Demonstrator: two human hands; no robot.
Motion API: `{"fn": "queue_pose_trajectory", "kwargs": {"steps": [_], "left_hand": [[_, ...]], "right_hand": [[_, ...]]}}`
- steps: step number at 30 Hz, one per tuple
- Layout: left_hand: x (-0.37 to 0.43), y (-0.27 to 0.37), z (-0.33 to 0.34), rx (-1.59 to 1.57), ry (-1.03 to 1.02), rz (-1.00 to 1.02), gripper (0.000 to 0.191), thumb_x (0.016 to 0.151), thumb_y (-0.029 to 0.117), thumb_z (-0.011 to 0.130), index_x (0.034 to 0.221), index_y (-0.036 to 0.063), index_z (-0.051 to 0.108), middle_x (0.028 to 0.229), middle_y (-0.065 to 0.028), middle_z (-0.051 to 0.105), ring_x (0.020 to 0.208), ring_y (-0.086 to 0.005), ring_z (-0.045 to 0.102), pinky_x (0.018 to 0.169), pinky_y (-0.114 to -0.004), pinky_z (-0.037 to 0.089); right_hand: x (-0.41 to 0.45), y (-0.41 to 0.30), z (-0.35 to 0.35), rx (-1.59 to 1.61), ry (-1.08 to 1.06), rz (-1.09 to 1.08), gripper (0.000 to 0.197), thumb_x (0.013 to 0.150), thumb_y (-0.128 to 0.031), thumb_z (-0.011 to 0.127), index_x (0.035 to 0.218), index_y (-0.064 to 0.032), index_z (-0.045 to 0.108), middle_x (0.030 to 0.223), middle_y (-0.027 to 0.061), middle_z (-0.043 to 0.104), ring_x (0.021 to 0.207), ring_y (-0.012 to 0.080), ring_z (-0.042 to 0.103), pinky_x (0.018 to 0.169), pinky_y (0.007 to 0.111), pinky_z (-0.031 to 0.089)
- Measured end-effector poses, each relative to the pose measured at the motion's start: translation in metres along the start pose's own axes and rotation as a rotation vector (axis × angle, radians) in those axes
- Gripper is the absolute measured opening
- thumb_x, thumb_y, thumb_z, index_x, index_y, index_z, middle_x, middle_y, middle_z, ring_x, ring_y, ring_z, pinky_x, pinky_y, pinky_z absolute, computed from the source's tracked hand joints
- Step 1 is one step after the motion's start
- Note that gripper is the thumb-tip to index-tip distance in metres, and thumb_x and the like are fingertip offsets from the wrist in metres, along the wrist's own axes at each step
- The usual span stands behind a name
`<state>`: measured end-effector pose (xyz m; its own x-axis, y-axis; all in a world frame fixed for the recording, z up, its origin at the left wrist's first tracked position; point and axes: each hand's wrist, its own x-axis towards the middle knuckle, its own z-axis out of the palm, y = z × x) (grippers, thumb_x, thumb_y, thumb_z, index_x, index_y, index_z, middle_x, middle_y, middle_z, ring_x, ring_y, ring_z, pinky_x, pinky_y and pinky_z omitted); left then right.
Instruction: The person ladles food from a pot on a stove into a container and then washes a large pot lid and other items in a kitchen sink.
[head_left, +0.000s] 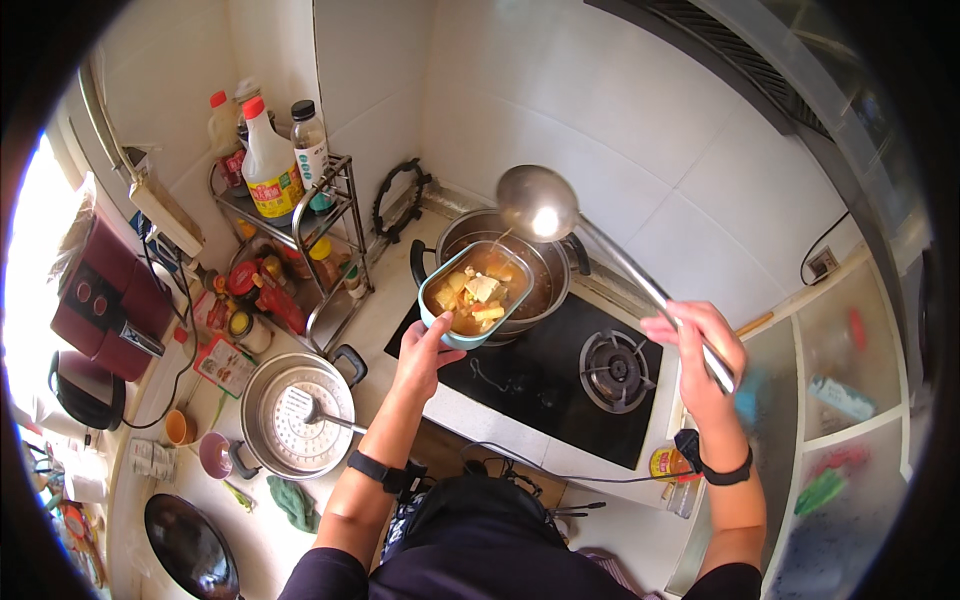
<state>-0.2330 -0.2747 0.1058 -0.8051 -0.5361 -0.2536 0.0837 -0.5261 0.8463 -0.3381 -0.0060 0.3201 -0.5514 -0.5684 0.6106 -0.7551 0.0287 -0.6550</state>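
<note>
My left hand (426, 356) grips a light-blue rimmed rectangular bowl (452, 337) by its near end. Brothy stew (480, 292) with pale chunks fills it. The bowl is held over the near left part of a steel pot (561, 289) with black side handles, which stands on the gas hob and holds brown broth. In my right hand (701, 345) is the long handle of a steel ladle (537, 202). The ladle's bowl hangs above the pot's far side, tilted, with a thin brown stream falling from it towards the blue-rimmed bowl.
Right of the pot is a bare burner (619, 367) on the black glass hob (540, 390). A steamer pan (259, 427) holding a slotted turner (304, 405) stands left. Behind it are a metal rack (349, 202) with sauce bottles (271, 172), and jars. A wok (191, 544) and green cloth (292, 504) lie nearer.
</note>
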Motion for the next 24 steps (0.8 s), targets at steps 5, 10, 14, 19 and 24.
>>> {"fn": "queue_pose_trajectory", "kwargs": {"steps": [5,10,14,19,24], "left_hand": [[-0.007,0.013,0.004,-0.012,0.021,-0.003,0.046,0.091,0.035,0.059,0.113,-0.0042,0.052,0.1,-0.0119,0.064,0.083,-0.0193,0.065,0.07,-0.034,0.055],[-0.016,0.038,0.012,-0.006,-0.001,0.0,0.045,0.088,0.037,0.062,0.11,-0.0021,0.053,0.099,-0.0094,0.064,0.082,-0.0165,0.063,0.072,-0.034,0.055],[-0.018,0.051,0.015,-0.01,-0.018,0.015,0.043,0.089,0.036,0.061,0.11,-0.0018,0.054,0.099,-0.0099,0.064,0.083,-0.017,0.064,0.071,-0.033,0.055],[-0.019,0.054,0.013,0.0,-0.012,0.021,0.042,0.09,0.035,0.061,0.109,-0.0019,0.054,0.099,-0.0103,0.064,0.082,-0.0173,0.064,0.071,-0.033,0.055],[-0.022,0.047,0.007,-0.005,0.028,0.009,0.042,0.09,0.034,0.061,0.109,-0.0028,0.053,0.098,-0.0109,0.065,0.082,-0.0183,0.065,0.07,-0.034,0.055]], "right_hand": [[-0.001,0.07,0.012,0.225,0.24,0.462,0.026,0.098,-0.015,0.05,0.104,0.0088,0.058,0.098,0.0159,0.064,0.08,0.0247,0.069,0.072,0.032,0.058],[-0.021,0.119,0.037,0.456,0.315,0.745,0.034,0.097,-0.024,0.054,0.107,0.0077,0.056,0.1,0.0167,0.064,0.08,0.0265,0.069,0.073,0.034,0.059],[-0.029,0.134,0.058,0.611,0.343,0.819,0.035,0.096,-0.026,0.056,0.107,0.0073,0.055,0.097,0.0178,0.062,0.083,0.0306,0.067,0.077,0.038,0.059],[-0.016,0.146,0.044,0.871,0.381,0.918,0.041,0.093,-0.033,0.059,0.101,0.0073,0.055,0.092,0.0207,0.062,0.085,0.0312,0.067,0.079,0.036,0.059],[0.006,0.136,0.016,0.764,0.407,0.82,0.042,0.093,-0.034,0.058,0.104,0.0067,0.054,0.099,0.0211,0.061,0.089,0.0307,0.067,0.081,0.035,0.058]]}}
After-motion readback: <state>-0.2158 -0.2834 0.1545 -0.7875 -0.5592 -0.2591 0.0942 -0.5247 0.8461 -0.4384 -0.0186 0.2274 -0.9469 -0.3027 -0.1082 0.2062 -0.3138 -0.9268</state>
